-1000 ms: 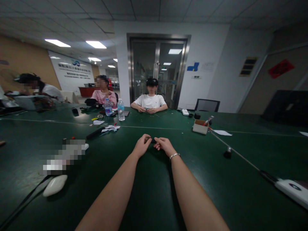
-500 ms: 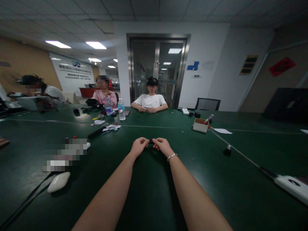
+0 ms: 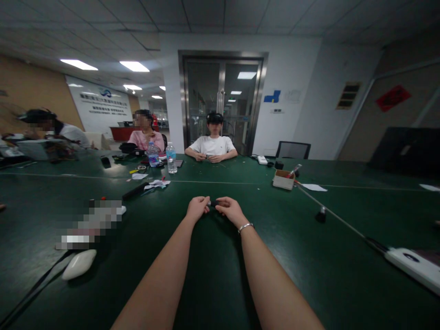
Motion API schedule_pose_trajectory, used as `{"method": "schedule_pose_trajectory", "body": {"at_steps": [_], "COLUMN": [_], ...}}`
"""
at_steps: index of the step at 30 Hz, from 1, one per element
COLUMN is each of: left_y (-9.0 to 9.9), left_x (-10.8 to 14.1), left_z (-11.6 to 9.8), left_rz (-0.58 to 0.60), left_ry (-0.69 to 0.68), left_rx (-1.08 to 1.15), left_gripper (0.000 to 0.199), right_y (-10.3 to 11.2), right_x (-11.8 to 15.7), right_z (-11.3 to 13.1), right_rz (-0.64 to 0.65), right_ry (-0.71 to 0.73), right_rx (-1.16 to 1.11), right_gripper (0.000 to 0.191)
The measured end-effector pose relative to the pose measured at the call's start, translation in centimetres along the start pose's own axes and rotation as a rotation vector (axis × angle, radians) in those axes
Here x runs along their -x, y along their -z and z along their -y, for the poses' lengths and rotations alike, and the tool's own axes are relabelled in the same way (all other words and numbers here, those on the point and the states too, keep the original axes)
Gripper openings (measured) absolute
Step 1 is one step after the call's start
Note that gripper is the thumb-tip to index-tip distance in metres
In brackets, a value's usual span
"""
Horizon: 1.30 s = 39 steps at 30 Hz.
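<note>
- Before the pale seam of the green counter point(image 3: 213, 279), a small dark object point(image 3: 214, 203) with a silvery left end is between the two hands; whether it rests on the surface, I cannot tell;
- at its left end, the left hand point(image 3: 197, 209) is closed to a pinch, thumb and fingertips gripping it;
- at its right end, the right hand point(image 3: 232, 211) pinches the black part, thumb and fingers nearly together; a silvery bracelet point(image 3: 245, 227) circles that wrist;
- well to the left, a white rounded object point(image 3: 79, 264) lies on the counter;
- to the right, a small carton point(image 3: 283, 183) holds a slim tool point(image 3: 294, 171); a dark brush-like thing point(image 3: 321, 215) lies nearer;
- across the counter, a person in a white shirt point(image 3: 214, 145) sits before glass doors point(image 3: 203, 91).
</note>
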<state>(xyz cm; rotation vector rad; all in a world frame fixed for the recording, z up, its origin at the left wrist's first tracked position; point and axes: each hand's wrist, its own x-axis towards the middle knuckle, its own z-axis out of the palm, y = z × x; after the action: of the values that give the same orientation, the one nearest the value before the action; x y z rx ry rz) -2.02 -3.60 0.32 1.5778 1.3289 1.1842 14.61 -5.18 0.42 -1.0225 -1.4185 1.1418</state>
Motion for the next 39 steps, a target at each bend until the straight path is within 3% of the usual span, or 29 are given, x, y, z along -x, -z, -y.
{"method": "schedule_pose_trajectory", "body": {"at_steps": [15, 27, 39], "left_y": [-0.1, 0.1, 0.2], "left_x": [0.7, 1.1, 0.5], "left_z": [-0.1, -0.6, 0.1], "left_rz": [0.137, 0.132, 0.108], "left_ry": [-0.072, -0.071, -0.101], "left_rx": [0.068, -0.053, -0.107], "left_gripper": [0.035, 0.036, 0.05], "right_y": [1.0, 1.5, 1.7], "right_x": [-0.2, -0.8, -0.9], "right_z": [0.4, -0.1, -0.1], "right_rz": [-0.004, 0.039, 0.079], "right_ry": [-0.029, -0.059, -0.051], "right_rx": [-0.093, -0.156, -0.187], "right_gripper": [0.028, 0.025, 0.029]}}
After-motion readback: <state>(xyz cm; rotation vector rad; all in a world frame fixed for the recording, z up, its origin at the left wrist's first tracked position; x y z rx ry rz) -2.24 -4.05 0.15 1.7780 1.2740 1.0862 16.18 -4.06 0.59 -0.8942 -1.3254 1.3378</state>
